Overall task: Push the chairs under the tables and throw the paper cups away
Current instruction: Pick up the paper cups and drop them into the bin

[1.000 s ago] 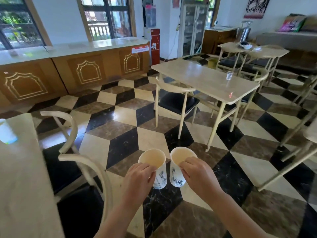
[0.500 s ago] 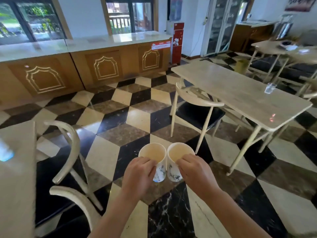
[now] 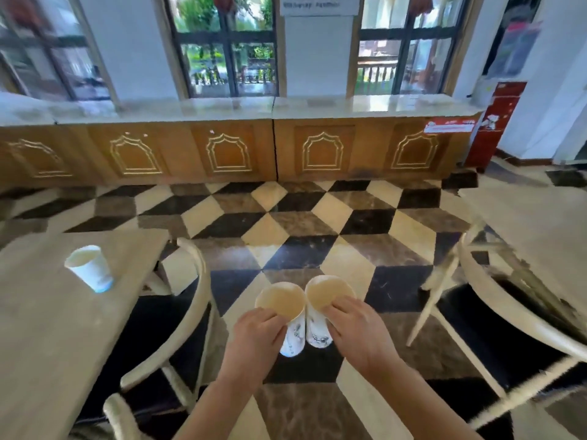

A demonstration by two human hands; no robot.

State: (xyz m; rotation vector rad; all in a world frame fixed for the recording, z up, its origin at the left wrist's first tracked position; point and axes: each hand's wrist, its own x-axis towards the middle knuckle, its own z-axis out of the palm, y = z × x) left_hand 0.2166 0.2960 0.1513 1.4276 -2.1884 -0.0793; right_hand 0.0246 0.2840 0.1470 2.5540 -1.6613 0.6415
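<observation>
My left hand (image 3: 255, 336) grips a white paper cup (image 3: 282, 308) by its rim, and my right hand (image 3: 357, 331) grips a second paper cup (image 3: 324, 300). The two cups touch side by side, held in front of me over the floor. A third paper cup (image 3: 90, 268) stands on the table (image 3: 54, 328) at my left. A cream chair with a black seat (image 3: 187, 312) stands beside that table, out from under it. Another cream chair (image 3: 495, 309) stands out at the right, next to a second table (image 3: 533, 223).
A long wooden counter (image 3: 273, 150) with a pale top runs along the far wall under the windows. A red cabinet (image 3: 495, 122) stands at its right end. The checkered marble floor (image 3: 305, 223) lies open between the two tables. Another chair back (image 3: 120, 417) shows at bottom left.
My view has swung left: the right table slid to the frame's edge, the counter now faces me, and the left table's cup came into view. Both hands still hold their cups together.
</observation>
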